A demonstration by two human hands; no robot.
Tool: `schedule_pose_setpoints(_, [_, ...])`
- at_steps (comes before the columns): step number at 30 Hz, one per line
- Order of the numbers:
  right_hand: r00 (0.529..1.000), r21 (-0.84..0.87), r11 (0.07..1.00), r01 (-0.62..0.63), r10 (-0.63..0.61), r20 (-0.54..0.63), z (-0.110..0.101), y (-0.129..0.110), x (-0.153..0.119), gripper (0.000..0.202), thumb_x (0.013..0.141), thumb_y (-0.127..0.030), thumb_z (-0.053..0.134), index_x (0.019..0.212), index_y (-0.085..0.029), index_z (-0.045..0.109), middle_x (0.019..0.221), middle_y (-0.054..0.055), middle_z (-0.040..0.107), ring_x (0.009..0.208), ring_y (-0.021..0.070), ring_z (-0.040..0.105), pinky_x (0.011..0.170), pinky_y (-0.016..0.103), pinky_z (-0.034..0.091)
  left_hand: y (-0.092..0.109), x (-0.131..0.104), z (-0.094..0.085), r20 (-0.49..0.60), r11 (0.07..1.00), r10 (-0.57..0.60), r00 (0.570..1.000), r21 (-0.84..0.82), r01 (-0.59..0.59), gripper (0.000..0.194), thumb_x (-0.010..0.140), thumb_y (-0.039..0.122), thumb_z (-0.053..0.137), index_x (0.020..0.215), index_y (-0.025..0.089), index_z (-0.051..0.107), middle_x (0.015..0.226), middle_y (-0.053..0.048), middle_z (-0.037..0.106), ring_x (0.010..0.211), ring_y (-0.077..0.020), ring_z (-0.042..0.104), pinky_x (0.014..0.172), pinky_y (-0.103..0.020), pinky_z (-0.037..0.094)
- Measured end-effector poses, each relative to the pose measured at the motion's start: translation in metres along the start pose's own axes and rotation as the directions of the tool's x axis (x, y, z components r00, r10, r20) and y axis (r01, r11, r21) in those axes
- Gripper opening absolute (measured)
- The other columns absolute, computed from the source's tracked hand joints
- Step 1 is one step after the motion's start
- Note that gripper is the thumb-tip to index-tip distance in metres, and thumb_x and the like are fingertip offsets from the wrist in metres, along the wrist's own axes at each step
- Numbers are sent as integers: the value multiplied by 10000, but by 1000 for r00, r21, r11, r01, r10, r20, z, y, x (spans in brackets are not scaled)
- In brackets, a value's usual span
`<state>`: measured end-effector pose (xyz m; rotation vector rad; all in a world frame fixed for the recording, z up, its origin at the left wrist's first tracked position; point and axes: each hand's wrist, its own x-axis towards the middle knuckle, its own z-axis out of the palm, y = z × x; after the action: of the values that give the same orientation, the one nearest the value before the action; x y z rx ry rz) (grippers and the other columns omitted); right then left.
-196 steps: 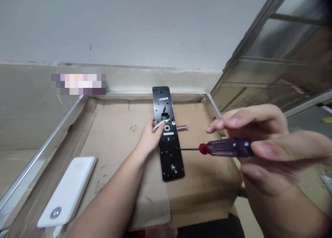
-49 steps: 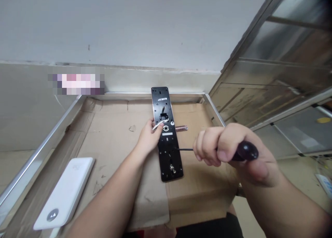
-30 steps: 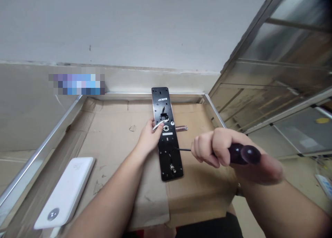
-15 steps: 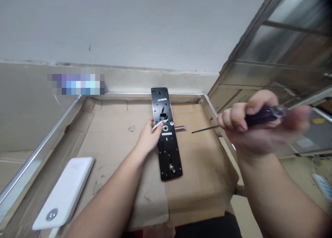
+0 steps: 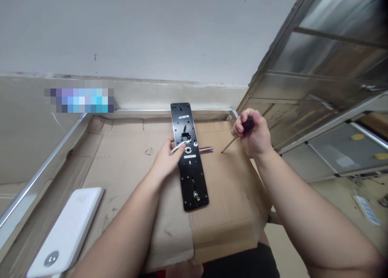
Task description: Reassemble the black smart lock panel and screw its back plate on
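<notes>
A long black lock plate point(image 5: 194, 173) stands near the middle of the cardboard, its studded back facing me. My left hand point(image 5: 167, 156) grips its left edge, with the thumb over a white cable point(image 5: 178, 146). A copper-coloured cylinder point(image 5: 207, 150) sticks out from behind the plate on the right. My right hand point(image 5: 253, 132) is closed around the dark handle of a screwdriver point(image 5: 229, 144). The screwdriver's shaft slants down to the left, and its tip is to the right of the cylinder, apart from it.
Brown cardboard point(image 5: 224, 185) lines a metal-framed bench point(image 5: 42, 169). At the front left lies a white power bank point(image 5: 68, 229) with a cable. A blurred-out patch point(image 5: 81, 100) is at the back left. Metal cabinets point(image 5: 327, 60) and a power strip point(image 5: 366, 210) are on the right.
My right hand has moved left and away from the camera with the screwdriver, whose shaft now points more steeply down. My left hand keeps its hold; the whole view has shifted slightly.
</notes>
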<state>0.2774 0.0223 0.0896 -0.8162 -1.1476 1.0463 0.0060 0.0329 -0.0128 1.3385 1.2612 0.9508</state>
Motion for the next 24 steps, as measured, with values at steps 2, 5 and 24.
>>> schedule_pose_setpoints(2, [1000, 10, 1000, -7, 8, -29, -2, -1, 2, 448, 835, -635, 637, 729, -245, 444, 516, -72, 431, 414, 90, 354, 445, 243, 327, 2, 0, -1, -8, 999, -2, 1000, 41, 2, 613, 870, 565, 673, 1338, 189, 552, 1086, -107, 714, 962, -257, 721, 849, -377, 554])
schedule_pose_setpoints(5, [999, 15, 1000, -19, 19, -45, -2, -3, 3, 510, 825, -717, 593, 710, -247, 432, 493, -74, 401, 395, 89, 329, 423, 241, 309, 8, -3, 0, -31, 994, -8, 999, 110, 12, 588, 881, 563, 655, 1327, 193, 557, 1069, -101, 715, 955, -263, 717, 850, -382, 538])
schedule_pose_setpoints(24, [999, 2, 1000, -27, 27, -27, -1, -4, 4, 446, 830, -634, 609, 705, -244, 432, 488, -72, 401, 398, 89, 318, 423, 237, 317, 9, -6, 2, -20, 996, -13, 1000, 83, 15, 562, 909, 550, 628, 1342, 205, 534, 1122, -120, 735, 1001, -287, 724, 882, -424, 540])
